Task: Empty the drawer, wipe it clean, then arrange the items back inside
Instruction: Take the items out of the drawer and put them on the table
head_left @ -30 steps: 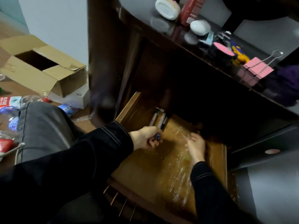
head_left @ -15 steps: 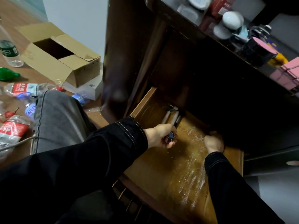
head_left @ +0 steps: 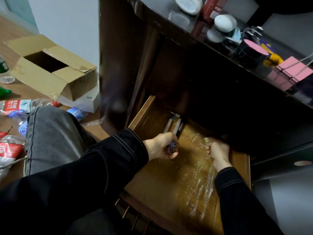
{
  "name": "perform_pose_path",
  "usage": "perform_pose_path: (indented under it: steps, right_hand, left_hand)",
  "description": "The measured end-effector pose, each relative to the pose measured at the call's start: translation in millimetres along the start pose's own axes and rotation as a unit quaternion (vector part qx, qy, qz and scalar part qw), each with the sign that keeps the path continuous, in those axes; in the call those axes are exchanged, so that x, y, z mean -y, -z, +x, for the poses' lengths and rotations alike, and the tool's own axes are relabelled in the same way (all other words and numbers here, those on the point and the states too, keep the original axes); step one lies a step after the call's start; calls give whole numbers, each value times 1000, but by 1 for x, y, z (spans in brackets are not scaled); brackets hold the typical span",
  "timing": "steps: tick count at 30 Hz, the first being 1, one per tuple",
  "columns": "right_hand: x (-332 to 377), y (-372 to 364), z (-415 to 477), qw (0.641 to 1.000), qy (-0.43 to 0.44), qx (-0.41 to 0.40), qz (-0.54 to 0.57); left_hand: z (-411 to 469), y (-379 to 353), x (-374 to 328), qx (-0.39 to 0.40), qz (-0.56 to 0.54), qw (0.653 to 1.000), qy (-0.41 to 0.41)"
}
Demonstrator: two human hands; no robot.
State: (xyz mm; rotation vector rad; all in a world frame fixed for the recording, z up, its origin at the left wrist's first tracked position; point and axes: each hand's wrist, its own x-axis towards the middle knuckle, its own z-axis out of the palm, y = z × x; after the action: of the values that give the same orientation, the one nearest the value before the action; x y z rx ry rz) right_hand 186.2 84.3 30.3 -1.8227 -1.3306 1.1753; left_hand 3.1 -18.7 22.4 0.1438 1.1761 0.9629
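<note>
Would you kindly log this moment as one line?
drawer open | left hand holds clips | right hand at rear | pens inside

- Drawer (head_left: 142,114): brown wood, floor covered by glossy, crinkled clear film (head_left: 199,182).
- Cabinet top (head_left: 189,29): dark, glossy, reflective.
- Box (head_left: 50,72): matt brown cardboard, creased.
- Sleeves (head_left: 108,160): black cloth, pale stitching noted.
- Trouser leg (head_left: 50,138): grey denim, matt.
- Bottles (head_left: 17,106): clear crumpled plastic.
</note>
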Motion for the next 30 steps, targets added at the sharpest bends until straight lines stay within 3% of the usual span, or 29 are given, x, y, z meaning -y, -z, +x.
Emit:
perform_pose_path:
  steps: [4,6,9,10,11,14,18,23,30]
  right_hand:
    - [-11,-1,-46,989,55,128,50]
    - [-11,-7,-66,978,93,179,52]
    - [-6,-17,-86,957,130,258,34]
    - [-5,-19,-89,950,142,278,16]
    - [-4,-20,-92,945,155,288,-6]
    - [-4,-17,-89,942,176,286,-13]
    - [-7,-10,-79,959,145,237,57]
    - [-17,-13,-65,976,107,182,47]
    - [-6,-44,-72,961,239,141,-18]
  left_hand:
    - [8,4,6,-18,-74,997,8]
    - [12,11,2,14,-250,966,64]
    - [13,9,2,45,-168,984,42]
    - [8,6,5,31,-48,998,-1]
    - [9,4,5,38,-55,998,20]
    - [7,0,4,36,0,999,2]
    - [5,5,0,-34,-17,999,-37]
    - [2,8,-5,-86,-17,994,-64]
    - [-2,2,-5,53,14,998,-29]
